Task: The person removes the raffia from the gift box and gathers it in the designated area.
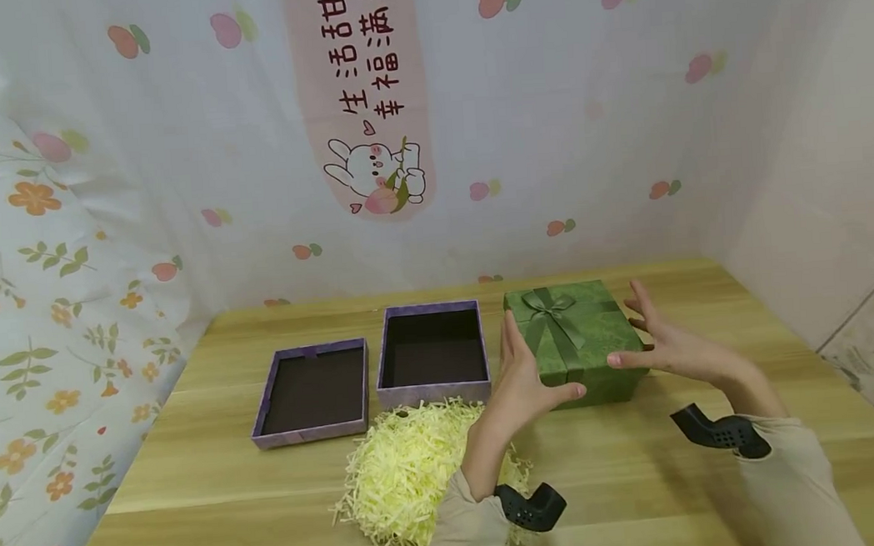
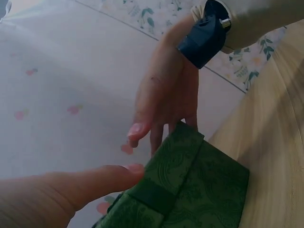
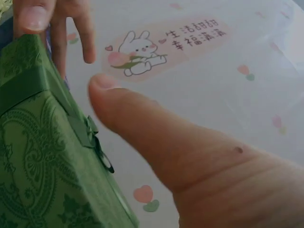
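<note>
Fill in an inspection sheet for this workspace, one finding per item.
Surface: wood-grain table, no spill seen.
Job's things: green gift box, closed, bow on top.
Clutter: yellow paper shreds piled before the open purple box; shallow purple tray alongside.
Hands: left hand and right hand flank the green gift box, fingers extended; contact unclear.
Cables: nothing seen.
Surroundings: pale backdrop with a printed rabbit.
</note>
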Demonstrator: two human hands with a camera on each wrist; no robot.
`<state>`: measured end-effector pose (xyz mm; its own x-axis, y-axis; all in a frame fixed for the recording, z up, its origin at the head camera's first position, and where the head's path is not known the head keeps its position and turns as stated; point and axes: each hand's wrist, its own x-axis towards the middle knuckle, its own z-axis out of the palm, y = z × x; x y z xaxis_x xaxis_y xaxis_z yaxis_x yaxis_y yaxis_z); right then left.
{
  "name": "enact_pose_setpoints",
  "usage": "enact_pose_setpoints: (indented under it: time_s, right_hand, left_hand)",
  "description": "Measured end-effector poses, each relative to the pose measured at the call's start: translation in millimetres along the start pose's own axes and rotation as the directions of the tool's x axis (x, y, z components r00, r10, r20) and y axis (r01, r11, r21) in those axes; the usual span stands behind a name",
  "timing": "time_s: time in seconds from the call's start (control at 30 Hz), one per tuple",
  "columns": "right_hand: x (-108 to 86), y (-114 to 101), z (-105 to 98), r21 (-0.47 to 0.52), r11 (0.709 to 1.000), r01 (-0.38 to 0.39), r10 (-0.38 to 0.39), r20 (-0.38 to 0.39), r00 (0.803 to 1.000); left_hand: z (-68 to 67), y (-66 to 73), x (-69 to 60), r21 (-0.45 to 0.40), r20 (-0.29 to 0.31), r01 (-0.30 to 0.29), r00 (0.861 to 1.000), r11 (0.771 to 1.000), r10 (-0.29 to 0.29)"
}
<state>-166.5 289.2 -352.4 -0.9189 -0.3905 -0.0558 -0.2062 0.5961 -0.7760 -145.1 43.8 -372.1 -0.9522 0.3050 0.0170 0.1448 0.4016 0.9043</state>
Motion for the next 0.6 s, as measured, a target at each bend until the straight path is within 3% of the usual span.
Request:
enact_pose_setpoints:
  time_s: [0.23, 0.6]
  right_hand:
    - [3.2, 12.5, 12.2, 0.026, 0.999, -0.038, 0.035, 0.078, 0.996]
    - [9.8, 17.2, 14.8, 0.061, 0.998, 0.003, -0.006, 0.056, 0.998]
  left_hand:
    - [2.0, -19.5, 0.5, 0.0, 0.042, 0.074, 0.996, 0.997, -0.074]
    - [14.6, -22.8, 10.0, 0.034, -0.067, 0.064, 0.996, 0.997, -0.061]
